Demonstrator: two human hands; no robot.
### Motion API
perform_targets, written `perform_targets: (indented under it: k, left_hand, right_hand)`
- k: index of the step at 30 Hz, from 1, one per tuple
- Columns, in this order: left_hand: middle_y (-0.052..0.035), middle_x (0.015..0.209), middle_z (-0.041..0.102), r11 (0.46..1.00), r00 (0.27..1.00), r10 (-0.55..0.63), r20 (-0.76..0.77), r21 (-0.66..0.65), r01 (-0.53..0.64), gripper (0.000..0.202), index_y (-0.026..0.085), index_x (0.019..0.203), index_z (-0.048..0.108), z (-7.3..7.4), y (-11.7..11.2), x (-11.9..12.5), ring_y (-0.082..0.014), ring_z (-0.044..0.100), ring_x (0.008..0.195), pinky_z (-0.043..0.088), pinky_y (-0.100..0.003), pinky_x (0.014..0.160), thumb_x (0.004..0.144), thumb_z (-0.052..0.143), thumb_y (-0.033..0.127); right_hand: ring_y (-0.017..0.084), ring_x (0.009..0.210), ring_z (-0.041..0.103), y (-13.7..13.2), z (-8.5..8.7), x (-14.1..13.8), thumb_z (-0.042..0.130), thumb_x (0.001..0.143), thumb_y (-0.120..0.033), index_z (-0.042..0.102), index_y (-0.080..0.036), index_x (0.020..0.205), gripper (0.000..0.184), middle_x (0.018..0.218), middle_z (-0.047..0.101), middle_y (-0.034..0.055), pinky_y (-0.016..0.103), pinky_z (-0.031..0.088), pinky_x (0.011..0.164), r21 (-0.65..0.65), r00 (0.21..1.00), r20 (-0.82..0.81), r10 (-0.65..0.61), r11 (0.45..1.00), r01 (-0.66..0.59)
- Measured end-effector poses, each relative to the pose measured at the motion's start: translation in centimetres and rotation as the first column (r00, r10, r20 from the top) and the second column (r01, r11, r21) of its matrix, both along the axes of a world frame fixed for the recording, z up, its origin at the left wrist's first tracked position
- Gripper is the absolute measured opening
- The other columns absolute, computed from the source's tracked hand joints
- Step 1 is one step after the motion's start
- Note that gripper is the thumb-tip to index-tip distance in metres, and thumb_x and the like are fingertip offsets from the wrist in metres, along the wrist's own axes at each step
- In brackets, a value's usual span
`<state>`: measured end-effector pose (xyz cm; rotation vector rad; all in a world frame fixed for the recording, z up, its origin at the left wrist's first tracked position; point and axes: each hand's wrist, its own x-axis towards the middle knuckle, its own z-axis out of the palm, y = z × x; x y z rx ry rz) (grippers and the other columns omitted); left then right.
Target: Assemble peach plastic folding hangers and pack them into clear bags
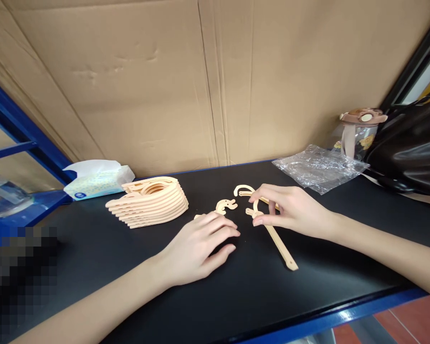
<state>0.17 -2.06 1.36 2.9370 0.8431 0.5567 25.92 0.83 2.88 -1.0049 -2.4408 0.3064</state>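
Note:
On the black table my left hand [201,246] lies palm down, fingers stretched out and thumb apart, partly covering a beige plastic hanger piece. The curved end [225,206] of that piece shows just beyond its fingers. My right hand [290,210] pinches a beige hanger part with a curved hook [255,206] between thumb and fingers. A long flat hanger arm [281,246] with a hole at its end slants toward the front below this hand; whether it is joined to the hook is hidden. Behind the right fingers lies another hanger hook [244,188].
A stack of folded beige hangers [154,208] stands left of my left hand, with a tissue pack [96,184] behind it. At the back right are a crumpled clear plastic bag [317,165], a drink bottle [361,134] and a black bag [412,148]. Cardboard [146,95] lines the back.

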Motion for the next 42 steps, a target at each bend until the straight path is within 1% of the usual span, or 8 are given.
perform_targets:
  k: [8, 11, 16, 26, 31, 34, 37, 42]
  left_hand:
    - [-0.0025, 0.15, 0.038, 0.947, 0.974, -0.224, -0.023, -0.24, 0.212, 0.059, 0.024, 0.143, 0.037, 0.9, -3.1, 1.8, -0.0203, 0.033, 0.139, 0.031, -0.035, 0.114, 0.091, 0.054, 0.045]
    - [-0.0002, 0.154, 0.03, 0.91, 0.949, -0.311, -0.058, -0.306, 0.279, 0.062, 0.024, 0.146, 0.03, 1.2, -3.5, 2.6, -0.0195, 0.024, 0.143, 0.022, -0.036, 0.118, 0.092, 0.053, 0.043]
    - [-0.0002, 0.153, 0.03, 0.902, 0.953, -0.299, -0.049, -0.342, 0.265, 0.078, 0.023, 0.149, 0.024, 1.1, -3.1, 2.6, -0.0204, 0.028, 0.141, 0.027, -0.038, 0.117, 0.084, 0.064, 0.042]
    - [-0.0043, 0.15, 0.038, 0.891, 0.948, -0.318, -0.015, -0.348, 0.293, 0.074, 0.024, 0.149, 0.023, 0.9, -3.1, 2.9, -0.0269, 0.027, 0.141, 0.026, -0.046, 0.115, 0.087, 0.059, 0.044]
    - [-0.0083, 0.117, 0.062, 0.954, 0.962, -0.272, -0.011, -0.132, 0.268, 0.063, 0.016, 0.137, 0.043, 0.3, -2.7, 3.0, -0.0224, 0.054, 0.106, 0.041, -0.036, 0.096, 0.088, 0.052, 0.055]
    - [-0.005, 0.079, 0.062, 0.962, 0.976, -0.215, -0.024, 0.165, 0.216, 0.041, 0.012, 0.098, 0.064, -0.1, -2.5, 2.4, -0.0186, 0.052, 0.074, 0.041, -0.032, 0.069, 0.094, 0.044, 0.048]
    - [-0.0008, 0.057, 0.049, 0.918, 0.989, -0.141, 0.039, 0.378, 0.116, 0.036, 0.016, 0.063, 0.057, -0.3, -2.1, 1.6, -0.0157, 0.042, 0.058, 0.032, -0.032, 0.057, 0.094, 0.046, 0.031]
    - [-0.0009, 0.067, 0.056, 0.952, 0.992, 0.043, 0.119, 0.295, -0.077, 0.021, 0.016, 0.071, 0.06, -0.5, -1.3, 1.2, -0.016, 0.049, 0.067, 0.037, -0.031, 0.061, 0.088, 0.056, 0.027]
  right_hand:
    - [0.018, 0.088, 0.061, 0.7, -0.8, -0.5, 0.05, 0.088, -0.057, 0.056, -0.022, 0.109, 0.041, 0.101, 0.062, 0.0038, 0.028, 0.046, 0.073, 0.026, 0.991, 0.088, 0.101, 0.994, -0.103]
    - [0.016, 0.083, 0.059, 0.8, -1.0, -1.1, 0.05, 0.088, -0.057, 0.056, -0.022, 0.106, 0.04, 0.099, 0.061, 0.0028, 0.027, 0.045, 0.071, 0.017, 0.987, 0.101, 0.123, 0.992, -0.125]
    - [0.011, 0.066, 0.055, 0.9, -1.1, -1.5, 0.048, 0.088, -0.059, 0.055, -0.022, 0.106, 0.042, 0.096, 0.059, 0.0006, 0.024, 0.042, 0.062, -0.027, 0.989, 0.09, 0.121, 0.993, -0.119]
    - [0.019, 0.094, 0.06, 0.9, -1.3, -1.8, 0.051, 0.089, -0.056, 0.057, -0.022, 0.101, 0.036, 0.09, 0.062, 0.0008, 0.026, 0.044, 0.073, -0.03, 0.986, 0.091, 0.143, 0.99, -0.141]
    - [0.019, 0.09, 0.061, 1.0, -1.5, -1.5, 0.05, 0.088, -0.056, 0.057, -0.02, 0.105, 0.041, 0.091, 0.062, 0.0025, 0.03, 0.046, 0.079, -0.029, 0.982, 0.1, 0.16, 0.987, -0.158]
    - [0.019, 0.092, 0.061, 1.1, -1.5, -1.3, 0.052, 0.087, -0.057, 0.057, -0.02, 0.107, 0.043, 0.096, 0.063, 0.0029, 0.031, 0.046, 0.082, -0.018, 0.978, 0.103, 0.18, 0.984, -0.179]
    - [0.021, 0.099, 0.061, 1.1, -1.6, -1.0, 0.052, 0.088, -0.056, 0.056, -0.021, 0.109, 0.041, 0.097, 0.063, 0.0025, 0.032, 0.045, 0.087, -0.01, 0.977, 0.095, 0.192, 0.981, -0.192]
    - [0.023, 0.105, 0.06, 1.1, -1.9, -0.9, 0.051, 0.088, -0.056, 0.056, -0.021, 0.11, 0.042, 0.104, 0.064, 0.0049, 0.032, 0.045, 0.087, 0.003, 0.974, 0.11, 0.196, 0.98, -0.198]
